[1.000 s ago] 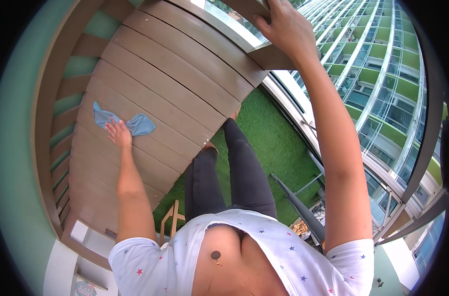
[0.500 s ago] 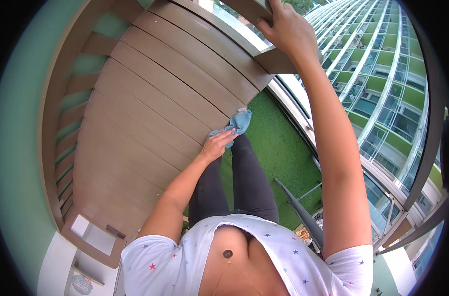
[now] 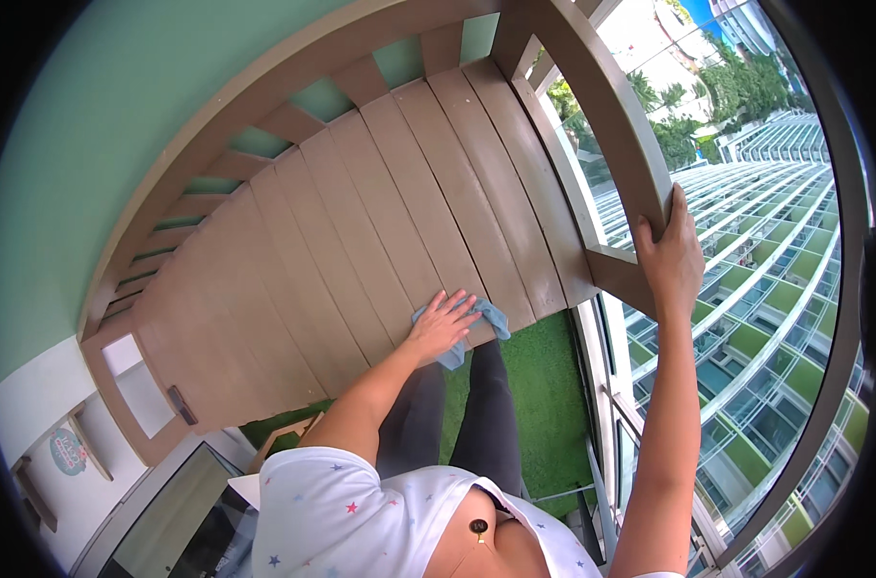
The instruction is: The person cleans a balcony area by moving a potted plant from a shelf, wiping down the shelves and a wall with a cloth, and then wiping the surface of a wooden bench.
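Observation:
A brown slatted wooden bench (image 3: 361, 222) stretches across the view. Near its front edge my left hand (image 3: 443, 328) lies flat with fingers spread, pressing a crumpled blue cloth (image 3: 493, 316) against the slats. Parts of the cloth stick out past the fingers on the right and below the palm, hanging by the edge. On the right, my right hand (image 3: 671, 260) grips the end of the bench's brown wooden armrest (image 3: 630, 125), its fingers over the top and the thumb on the near side.
The bench's slatted backrest (image 3: 264, 116) runs along a green wall. Green artificial turf (image 3: 544, 385) covers the floor under my legs. Glass railing panels (image 3: 623, 385) stand at the right, with a curved high-rise facade beyond. A dark-framed glass panel (image 3: 168, 520) is at the lower left.
The view has turned, so the bench and armrest appear lower and further right. My left hand has flattened with its fingers spread over the cloth. My right hand stays on the armrest.

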`<state>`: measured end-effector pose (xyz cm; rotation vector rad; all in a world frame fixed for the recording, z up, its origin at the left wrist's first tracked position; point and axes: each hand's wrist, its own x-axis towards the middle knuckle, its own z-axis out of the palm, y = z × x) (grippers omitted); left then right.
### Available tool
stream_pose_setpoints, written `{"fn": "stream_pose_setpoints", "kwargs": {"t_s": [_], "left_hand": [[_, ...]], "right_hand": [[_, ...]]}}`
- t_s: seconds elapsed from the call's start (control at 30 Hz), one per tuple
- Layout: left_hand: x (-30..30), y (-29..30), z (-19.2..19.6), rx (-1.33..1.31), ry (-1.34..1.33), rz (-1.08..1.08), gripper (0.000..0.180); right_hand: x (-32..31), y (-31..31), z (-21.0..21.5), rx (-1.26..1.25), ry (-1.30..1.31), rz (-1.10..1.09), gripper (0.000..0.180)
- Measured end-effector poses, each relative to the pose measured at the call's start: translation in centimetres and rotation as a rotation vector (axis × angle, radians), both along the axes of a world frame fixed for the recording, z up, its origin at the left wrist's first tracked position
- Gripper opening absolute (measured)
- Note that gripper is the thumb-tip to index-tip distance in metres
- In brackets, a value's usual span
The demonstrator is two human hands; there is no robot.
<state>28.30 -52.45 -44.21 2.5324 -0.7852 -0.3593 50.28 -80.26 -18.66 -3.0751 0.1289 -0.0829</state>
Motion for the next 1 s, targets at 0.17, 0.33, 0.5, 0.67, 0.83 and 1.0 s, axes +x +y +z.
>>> {"fn": "stream_pose_setpoints", "kwargs": {"t_s": [0.17, 0.33, 0.5, 0.67, 0.83, 1.0], "left_hand": [[8.3, 5.3, -0.8, 0.245, -0.042, 0.514, 0.045], [23.6, 11.5, -2.9, 0.375, -0.219, 1.028, 0.056], [29.2, 12.5, -3.9, 0.293, -0.286, 1.208, 0.062], [18.3, 7.6, -2.5, 0.102, -0.197, 0.534, 0.061], [4.5, 5.7, -0.3, -0.012, 0.048, 0.037, 0.060], [14.9, 15.4, -1.1, 0.295, -0.199, 0.222, 0.052]], "right_hand": [[0.2, -0.1, 0.0, -0.053, -0.005, 0.004, 0.063], [0.9, -0.1, -0.3, -0.045, 0.011, 0.019, 0.065], [1.3, 0.5, -0.5, -0.053, 0.000, 0.080, 0.065], [0.9, -0.2, -0.5, -0.080, 0.012, 0.029, 0.065], [1.0, 0.4, -0.5, -0.068, 0.014, 0.045, 0.063], [0.3, -0.3, -0.6, -0.099, -0.021, 0.048, 0.061]]}}
